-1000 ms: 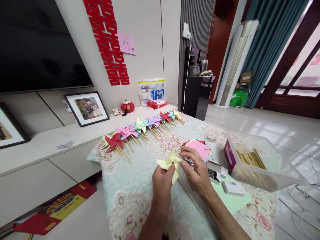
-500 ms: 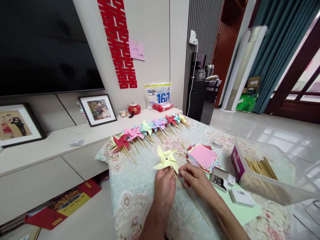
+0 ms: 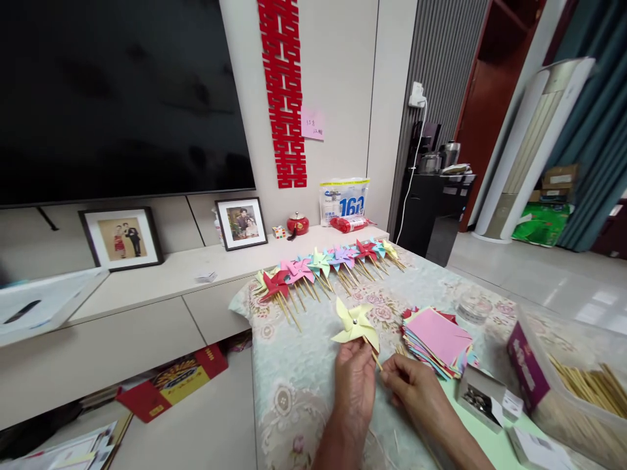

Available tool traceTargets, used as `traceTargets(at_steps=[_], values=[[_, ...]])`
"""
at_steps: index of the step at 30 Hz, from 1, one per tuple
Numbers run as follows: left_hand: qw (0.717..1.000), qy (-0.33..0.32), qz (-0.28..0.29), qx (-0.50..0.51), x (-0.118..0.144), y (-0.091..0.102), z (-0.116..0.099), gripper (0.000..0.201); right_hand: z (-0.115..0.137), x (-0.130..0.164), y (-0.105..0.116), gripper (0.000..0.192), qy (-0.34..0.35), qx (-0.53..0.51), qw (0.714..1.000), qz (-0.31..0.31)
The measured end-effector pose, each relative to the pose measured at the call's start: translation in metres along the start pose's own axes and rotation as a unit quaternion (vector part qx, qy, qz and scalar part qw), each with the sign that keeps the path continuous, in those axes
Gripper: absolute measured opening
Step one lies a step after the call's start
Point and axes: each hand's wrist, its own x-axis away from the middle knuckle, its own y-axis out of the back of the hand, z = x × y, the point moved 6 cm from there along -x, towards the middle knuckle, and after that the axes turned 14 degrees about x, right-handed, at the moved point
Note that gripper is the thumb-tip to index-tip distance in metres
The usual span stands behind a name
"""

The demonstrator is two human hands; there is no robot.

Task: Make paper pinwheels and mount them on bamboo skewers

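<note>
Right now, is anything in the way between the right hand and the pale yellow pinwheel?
Nothing visible: the right hand is at the stick of the yellow pinwheel, which the left hand holds. The paper stack lies beyond, not between.

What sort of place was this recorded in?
Probably a home living room: a large dark screen on the wall, framed photos on a low cabinet, and a flowered tablecloth.

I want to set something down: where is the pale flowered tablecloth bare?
Bare: pale flowered tablecloth left of the left hand, nearer than the coloured paper pinwheels. Crowded: the right side, with multicoloured paper stack, open grey box and clear plastic bin.
</note>
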Motion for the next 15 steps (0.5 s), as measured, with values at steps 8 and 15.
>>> traceTargets(at_steps=[8, 15], values=[[0.996, 0.064, -0.007, -0.058, 0.006, 0.007, 0.014, 0.035, 0.006, 0.0, 0.016, 0.029, -0.005, -0.066, 0.995, -0.072], [0.991, 0.079, -0.024, -0.107, 0.007, 0.018, 0.022, 0.02, 0.037, -0.017, 0.018, 0.028, 0.014, -0.042, 0.997, -0.059]])
